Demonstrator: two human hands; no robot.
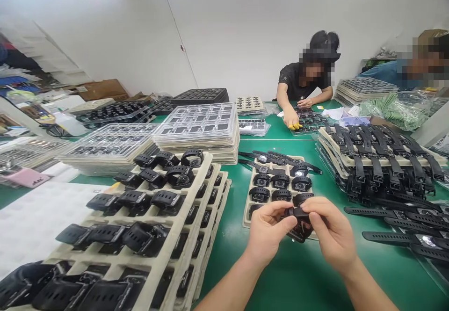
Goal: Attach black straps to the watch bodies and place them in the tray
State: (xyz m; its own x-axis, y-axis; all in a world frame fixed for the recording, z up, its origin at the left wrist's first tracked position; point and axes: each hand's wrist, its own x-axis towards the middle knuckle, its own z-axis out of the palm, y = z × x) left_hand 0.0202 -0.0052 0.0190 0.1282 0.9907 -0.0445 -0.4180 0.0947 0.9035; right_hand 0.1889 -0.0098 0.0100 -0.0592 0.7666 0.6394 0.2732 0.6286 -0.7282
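Together, the left fingers (279, 206) and the right fingers (317, 222) pinched a black watch band (297, 213).
Both sets of fingers were almost closed, with the band squeezed between thumb and fingertips. The watch (302, 233) was just under it, over the near end of the tray (246, 213) on the green bench (287, 278). A soft, even pinch seemed best, because the band looked bendy and might have slipped. Thumbs close together seemed good for keeping it straight, and the low hold seemed safer.
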